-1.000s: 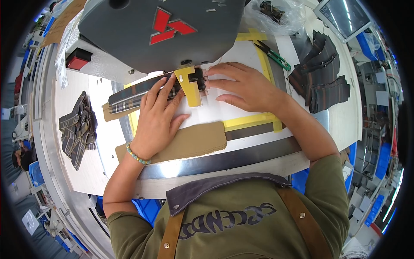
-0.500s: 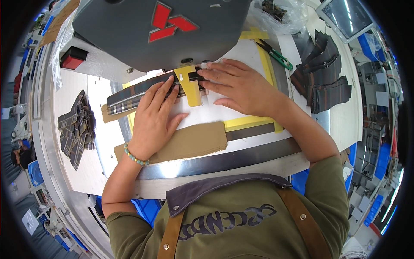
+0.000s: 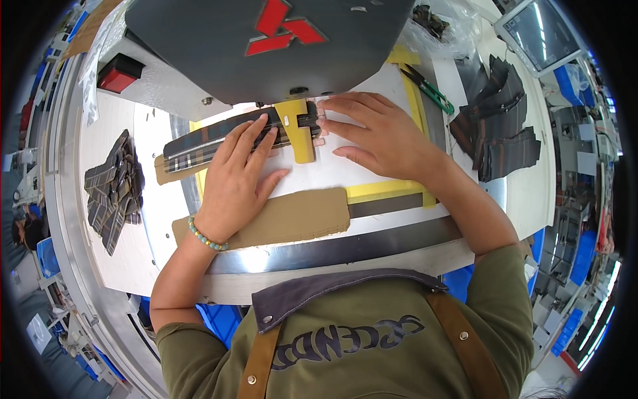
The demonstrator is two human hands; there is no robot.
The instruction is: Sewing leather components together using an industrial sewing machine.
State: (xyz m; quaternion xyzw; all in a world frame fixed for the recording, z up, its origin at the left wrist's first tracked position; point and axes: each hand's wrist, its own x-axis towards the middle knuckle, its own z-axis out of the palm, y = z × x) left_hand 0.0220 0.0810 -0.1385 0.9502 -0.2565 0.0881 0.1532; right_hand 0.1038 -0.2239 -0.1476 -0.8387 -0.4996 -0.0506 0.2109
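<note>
My left hand [image 3: 236,183] lies flat, fingers stretched over a long dark plaid fabric strip [image 3: 193,149] on the white work plate. The strip reaches under a yellow T-shaped metal plate [image 3: 302,149] below the dark grey machine head [image 3: 219,50]. On the other side of that plate, my right hand [image 3: 389,136] rests with its fingers spread, fingertips close to a short dark fabric end [image 3: 311,120]. Small pinkish tabs [image 3: 319,141] show beside the yellow plate. Whether my right fingertips press on the fabric I cannot tell.
A brown pad [image 3: 279,216] lies nearer me. Plaid pieces are heaped at the left [image 3: 116,193], and dark fabric pieces [image 3: 502,126] at the right. Green-handled thread snips [image 3: 435,98], a clear plastic bag [image 3: 458,30], a screen [image 3: 539,34] and a red switch [image 3: 119,78] stand around.
My right fingertips have drawn slightly right of the yellow plate, leaving more of the fabric end and pinkish tabs showing. My left hand stays on the strip. The whole view has shifted a little.
</note>
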